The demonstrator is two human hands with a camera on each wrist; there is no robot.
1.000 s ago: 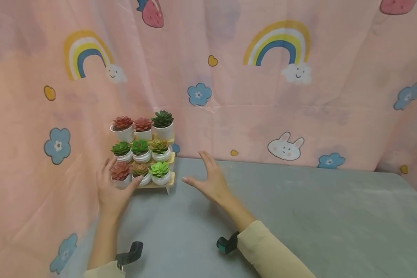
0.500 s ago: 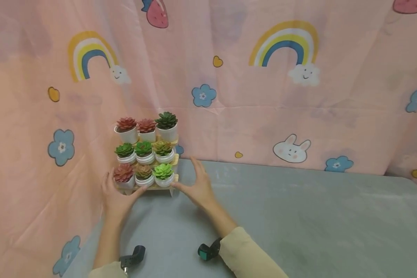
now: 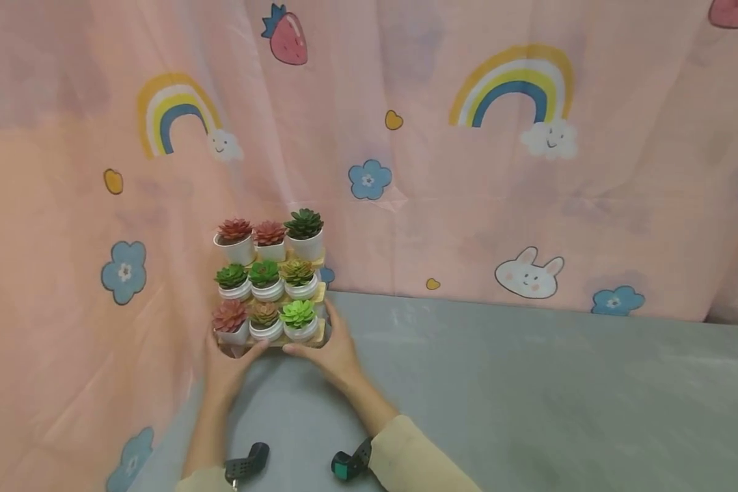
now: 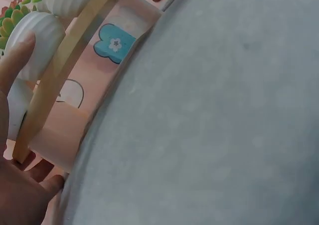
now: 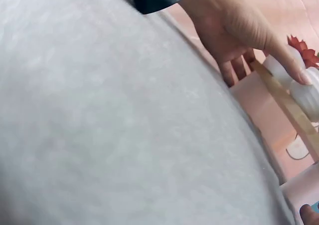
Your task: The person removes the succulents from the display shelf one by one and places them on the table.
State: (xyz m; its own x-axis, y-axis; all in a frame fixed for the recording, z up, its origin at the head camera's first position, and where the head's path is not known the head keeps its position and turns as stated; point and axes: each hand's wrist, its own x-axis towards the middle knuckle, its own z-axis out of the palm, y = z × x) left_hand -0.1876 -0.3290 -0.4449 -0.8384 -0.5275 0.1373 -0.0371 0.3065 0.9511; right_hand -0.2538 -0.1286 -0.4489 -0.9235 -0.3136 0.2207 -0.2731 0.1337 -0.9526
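A three-tier wooden plant stand [image 3: 322, 333] holds rows of potted succulents, in white pots, at the table's far left. Red [image 3: 229, 316] and bright green succulents [image 3: 298, 314] sit at the ends of its lowest row. My left hand [image 3: 223, 372] grips the left end of the bottom tier; in the left wrist view its thumb [image 4: 22, 55] lies against a white pot. At the right end my right hand [image 3: 339, 355] holds the stand, its thumb [image 5: 294, 68] along a pot in the right wrist view. Whether the stand touches the table cannot be told.
A grey table [image 3: 498, 396] stretches out to the right. Pink printed cloth [image 3: 418, 232] hangs directly behind the stand and along its left side. Each wrist wears a dark camera mount [image 3: 247, 462].
Both hands have moved in to the stand; the right hand came leftward from apart. The left hand's fingers now meet the left end. The head view has shifted slightly.
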